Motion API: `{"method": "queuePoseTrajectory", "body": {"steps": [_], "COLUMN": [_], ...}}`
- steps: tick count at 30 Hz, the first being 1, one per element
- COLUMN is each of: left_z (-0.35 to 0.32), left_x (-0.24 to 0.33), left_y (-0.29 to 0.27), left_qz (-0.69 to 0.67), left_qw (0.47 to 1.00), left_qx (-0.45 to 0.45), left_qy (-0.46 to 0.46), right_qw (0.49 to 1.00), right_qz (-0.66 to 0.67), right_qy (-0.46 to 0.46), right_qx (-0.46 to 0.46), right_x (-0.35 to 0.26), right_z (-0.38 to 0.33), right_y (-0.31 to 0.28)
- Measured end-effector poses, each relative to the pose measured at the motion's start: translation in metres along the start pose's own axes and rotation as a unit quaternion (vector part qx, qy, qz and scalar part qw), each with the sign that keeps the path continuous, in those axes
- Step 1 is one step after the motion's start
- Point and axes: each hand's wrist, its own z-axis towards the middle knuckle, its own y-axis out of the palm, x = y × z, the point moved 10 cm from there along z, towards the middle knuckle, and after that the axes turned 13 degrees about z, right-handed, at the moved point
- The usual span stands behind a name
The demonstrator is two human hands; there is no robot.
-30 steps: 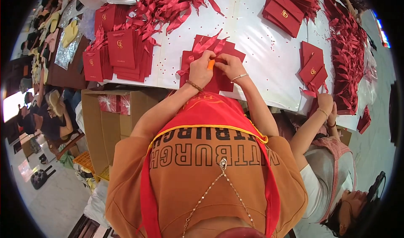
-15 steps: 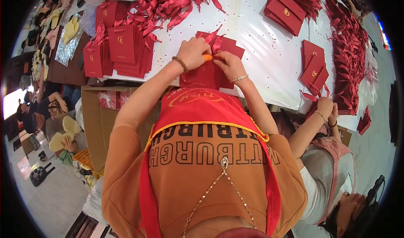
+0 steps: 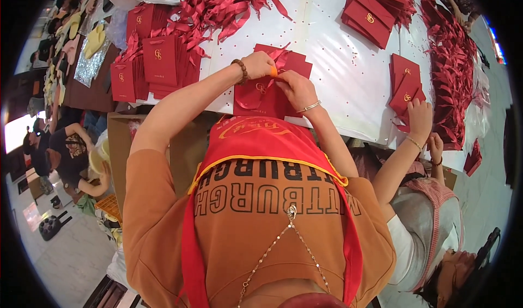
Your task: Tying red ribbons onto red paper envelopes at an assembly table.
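Observation:
My left hand and my right hand meet over a flat red paper gift bag that lies on top of a small stack at the near edge of the white table. Both hands pinch at the bag's upper part, where a red ribbon sticks up. An orange cap covers one fingertip of my left hand. A beaded bracelet is on my left wrist and a thin bangle on my right.
Stacks of red bags lie at the left, more red bags at the far right and a heap of ribbons at the back. A co-worker's hands handle bags at the right. A cardboard box stands left of me.
My left arm has swung left and its hand has moved up to the top of the bag. The right hand has stayed on the bag.

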Motion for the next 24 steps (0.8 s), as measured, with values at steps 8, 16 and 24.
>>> {"method": "queuePoseTrajectory", "body": {"steps": [8,16,24], "left_z": [-0.004,-0.018,-0.012], "left_x": [-0.023,-0.023,0.002], "left_y": [-0.057,-0.057,-0.040], "left_qz": [-0.150,0.011,-0.163], "left_qw": [0.970,0.981,0.980], "left_qx": [0.190,0.185,0.114], "left_qy": [-0.011,-0.060,-0.025], "right_qw": [1.000,0.999,0.999], "right_qz": [-0.015,0.040,0.040], "right_qy": [0.008,0.002,-0.001], "right_qx": [-0.007,-0.015,-0.009], "right_x": [-0.010,-0.001,-0.007], "right_z": [-0.006,-0.004,-0.005], "right_y": [-0.006,-0.004,-0.004]}}
